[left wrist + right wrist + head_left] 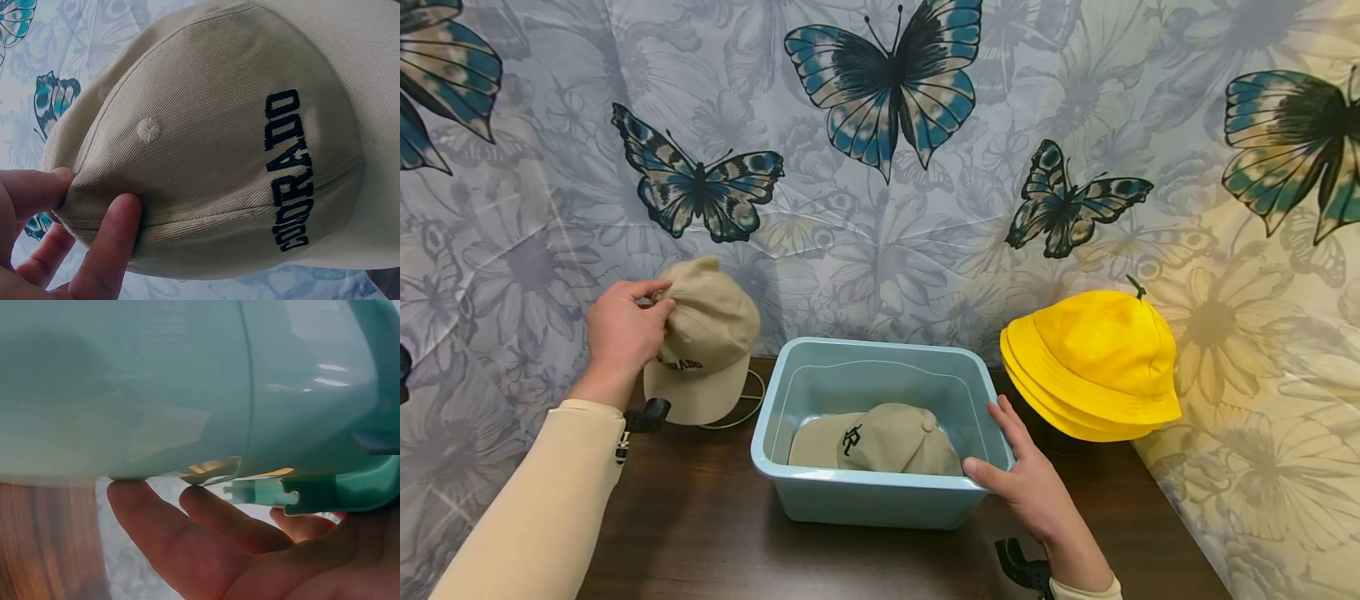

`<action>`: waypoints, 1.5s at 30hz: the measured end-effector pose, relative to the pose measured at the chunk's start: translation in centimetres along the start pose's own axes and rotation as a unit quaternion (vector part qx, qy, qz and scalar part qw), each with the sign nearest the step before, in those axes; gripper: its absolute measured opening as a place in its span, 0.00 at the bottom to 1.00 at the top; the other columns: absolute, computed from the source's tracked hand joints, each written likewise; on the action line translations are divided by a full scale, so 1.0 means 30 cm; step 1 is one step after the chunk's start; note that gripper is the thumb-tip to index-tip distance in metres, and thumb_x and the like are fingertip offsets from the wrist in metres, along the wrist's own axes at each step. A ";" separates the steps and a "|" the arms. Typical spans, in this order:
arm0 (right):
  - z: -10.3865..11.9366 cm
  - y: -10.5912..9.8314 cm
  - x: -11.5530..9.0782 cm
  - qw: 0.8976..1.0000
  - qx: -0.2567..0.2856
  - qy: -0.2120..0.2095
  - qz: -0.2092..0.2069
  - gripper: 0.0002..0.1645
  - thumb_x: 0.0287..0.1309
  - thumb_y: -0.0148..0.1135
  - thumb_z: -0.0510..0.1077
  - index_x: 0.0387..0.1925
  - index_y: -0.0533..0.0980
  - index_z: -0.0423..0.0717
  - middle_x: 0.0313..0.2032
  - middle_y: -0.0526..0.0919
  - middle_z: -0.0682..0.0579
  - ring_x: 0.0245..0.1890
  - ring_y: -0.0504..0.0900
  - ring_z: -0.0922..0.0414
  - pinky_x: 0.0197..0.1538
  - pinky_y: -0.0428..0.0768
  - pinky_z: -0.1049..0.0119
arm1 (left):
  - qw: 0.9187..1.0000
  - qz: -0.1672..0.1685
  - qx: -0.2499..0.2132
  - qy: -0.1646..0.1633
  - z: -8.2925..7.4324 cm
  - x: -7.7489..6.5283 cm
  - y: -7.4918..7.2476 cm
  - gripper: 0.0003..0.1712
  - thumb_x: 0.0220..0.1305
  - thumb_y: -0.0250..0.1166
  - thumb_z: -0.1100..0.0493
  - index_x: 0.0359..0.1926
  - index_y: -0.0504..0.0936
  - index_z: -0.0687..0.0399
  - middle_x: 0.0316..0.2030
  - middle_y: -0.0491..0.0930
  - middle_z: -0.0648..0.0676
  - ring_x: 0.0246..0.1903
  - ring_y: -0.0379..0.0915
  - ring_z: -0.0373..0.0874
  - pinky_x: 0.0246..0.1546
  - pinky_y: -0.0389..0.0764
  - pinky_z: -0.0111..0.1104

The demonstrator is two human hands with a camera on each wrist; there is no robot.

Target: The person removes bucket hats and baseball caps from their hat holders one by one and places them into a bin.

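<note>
My left hand (625,329) pinches the crown of a beige baseball cap (715,321) between thumb and fingers. Dark letters reading COLORADO show close up on the cap (250,144) in the left wrist view. The cap hangs brim down at the left, in front of a thin wire stand (752,400). My right hand (1030,483) rests at the front right corner of a light blue plastic bin (880,500), thumb over the front rim, fingers extended along the right side. Fingertips (128,494) touch the bin's wall (156,394). A second beige cap (898,437) with a dark emblem lies inside.
Yellow bucket hats (1090,358) sit stacked at the right, the top one with a green stem. Everything stands on a dark wooden table (700,517). Behind it hangs a butterfly-patterned cloth (887,250), close to the bin's back rim.
</note>
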State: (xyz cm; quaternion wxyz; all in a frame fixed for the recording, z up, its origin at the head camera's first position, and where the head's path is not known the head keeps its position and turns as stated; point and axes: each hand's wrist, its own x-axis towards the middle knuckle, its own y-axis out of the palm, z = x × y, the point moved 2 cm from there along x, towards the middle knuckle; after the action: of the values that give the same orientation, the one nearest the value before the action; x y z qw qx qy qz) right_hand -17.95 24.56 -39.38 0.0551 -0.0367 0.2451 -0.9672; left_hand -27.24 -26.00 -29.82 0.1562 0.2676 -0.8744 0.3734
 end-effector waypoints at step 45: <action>-0.005 -0.003 0.000 1.000 -0.008 -0.001 0.000 0.53 0.60 0.68 0.56 0.79 0.51 0.51 0.78 0.38 0.57 0.74 0.46 0.37 0.63 0.55 0.28 | 0.985 0.017 -0.098 -0.142 0.156 -0.145 -0.294 0.31 0.70 0.62 0.49 0.70 0.71 0.54 0.67 0.62 0.61 0.26 0.76 0.19 0.24 0.78 0.22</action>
State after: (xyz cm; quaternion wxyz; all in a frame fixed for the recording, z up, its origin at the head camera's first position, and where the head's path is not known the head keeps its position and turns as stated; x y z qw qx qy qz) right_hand -17.98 24.71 -39.46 0.0547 -0.0379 0.2530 -0.9652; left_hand -18.89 -33.01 -29.99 0.0498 0.2862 -0.9245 0.2466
